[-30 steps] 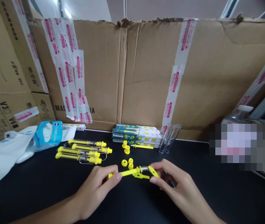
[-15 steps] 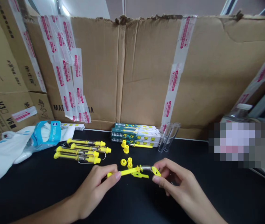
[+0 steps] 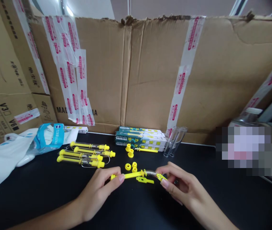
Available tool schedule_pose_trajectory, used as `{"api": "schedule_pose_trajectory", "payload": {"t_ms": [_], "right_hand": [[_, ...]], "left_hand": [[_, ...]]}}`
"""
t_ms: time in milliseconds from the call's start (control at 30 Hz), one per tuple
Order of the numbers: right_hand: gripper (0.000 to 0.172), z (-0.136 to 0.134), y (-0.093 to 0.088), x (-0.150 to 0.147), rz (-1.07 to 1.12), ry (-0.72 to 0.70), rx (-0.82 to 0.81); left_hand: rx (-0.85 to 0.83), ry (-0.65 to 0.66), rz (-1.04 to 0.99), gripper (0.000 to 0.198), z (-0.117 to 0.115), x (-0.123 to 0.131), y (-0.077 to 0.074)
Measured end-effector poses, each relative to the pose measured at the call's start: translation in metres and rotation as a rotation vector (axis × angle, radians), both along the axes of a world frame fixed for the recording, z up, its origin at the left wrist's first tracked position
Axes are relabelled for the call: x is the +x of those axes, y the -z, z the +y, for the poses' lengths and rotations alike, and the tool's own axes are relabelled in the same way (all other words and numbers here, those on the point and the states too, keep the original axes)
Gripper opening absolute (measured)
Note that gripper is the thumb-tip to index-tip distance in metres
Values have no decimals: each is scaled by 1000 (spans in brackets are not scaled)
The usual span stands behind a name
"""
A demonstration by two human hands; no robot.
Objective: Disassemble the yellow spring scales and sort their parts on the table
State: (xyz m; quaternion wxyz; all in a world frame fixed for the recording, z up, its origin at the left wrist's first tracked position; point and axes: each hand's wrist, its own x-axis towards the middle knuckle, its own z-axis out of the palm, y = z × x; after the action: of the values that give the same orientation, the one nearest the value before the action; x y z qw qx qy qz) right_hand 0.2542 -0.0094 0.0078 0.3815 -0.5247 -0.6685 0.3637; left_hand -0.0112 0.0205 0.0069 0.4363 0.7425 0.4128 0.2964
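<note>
Head view: the left hand (image 3: 97,191) pinches the yellow rod end of a spring scale (image 3: 133,175) between thumb and fingers, and the right hand (image 3: 183,185) holds its far yellow end, so both hands are narrow and the piece spans between them, just above the black table (image 3: 222,204), lower center of the frame. A yellow plastic slider (image 3: 144,180) lies just below it, with yellow caps (image 3: 128,166) close by (the metal section is too glary to read). Assembled spring scales (image 3: 83,155) sit left of center, glass tubes (image 3: 175,141) by the boxes (image 3: 140,137). Risks: twisting could bend the thin metal section, and a slip could flick the piece or scatter the caps; a dropped tube could break.
</note>
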Motion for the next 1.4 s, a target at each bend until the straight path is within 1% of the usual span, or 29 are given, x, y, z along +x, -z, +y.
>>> {"api": "schedule_pose_trajectory", "payload": {"t_ms": [133, 233, 367, 433, 467, 533, 567, 667, 733, 800, 867, 933, 1000, 1067, 1133, 1200, 1267, 1333, 1400], "right_hand": [[35, 3, 6, 1, -94, 107, 118], [30, 4, 7, 2, -204, 179, 245], [23, 4, 7, 4, -424, 245, 580], [23, 3, 9, 5, -553, 272, 737], [25, 2, 10, 5, -612, 273, 787], [27, 2, 11, 5, -674, 256, 832], [26, 2, 11, 5, -664, 240, 831], [21, 3, 9, 4, -533, 160, 813], [21, 3, 7, 5, -475, 97, 845], [22, 3, 6, 8, -504, 50, 911], [24, 3, 5, 10, -577, 12, 958], [24, 2, 5, 11, -604, -44, 957], [25, 1, 5, 10, -551, -80, 937], [24, 1, 5, 7, -469, -66, 898], [21, 0, 6, 3, -390, -12, 826], [19, -2, 6, -2, -305, 38, 718], [18, -5, 5, -5, -225, 72, 581], [20, -7, 5, -8, -161, 80, 429], [25, -8, 5, -11, -87, 72, 290]], "left_hand": [[27, -15, 3, 50, 0, -1, 2], [24, -42, 1, 50, 0, -1, 3], [16, -77, -20, 50, 0, 0, 2], [4, -82, -32, 50, 1, 1, 2], [-5, -85, -37, 50, 1, 1, 2], [-26, -97, -50, 50, 1, 3, 2], [-36, -107, -55, 50, 1, 3, 2], [-82, -131, -79, 50, 1, 4, 2], [-134, -128, -118, 49, 1, 4, 2], [-209, -105, -176, 49, 1, 4, 3], [-298, -75, -233, 50, 1, 4, 3], [-365, -58, -284, 50, 2, 3, 4], [-393, -60, -331, 50, 3, 3, 4], [-395, -74, -348, 50, 3, 3, 4], [-368, -66, -315, 49, 1, 3, 3], [-274, -18, -234, 48, -2, 3, 0], [-125, 38, -136, 47, -7, 2, -4], [17, 72, -41, 42, -12, 2, -7], [149, 74, 41, 33, -16, 2, -8]]}}
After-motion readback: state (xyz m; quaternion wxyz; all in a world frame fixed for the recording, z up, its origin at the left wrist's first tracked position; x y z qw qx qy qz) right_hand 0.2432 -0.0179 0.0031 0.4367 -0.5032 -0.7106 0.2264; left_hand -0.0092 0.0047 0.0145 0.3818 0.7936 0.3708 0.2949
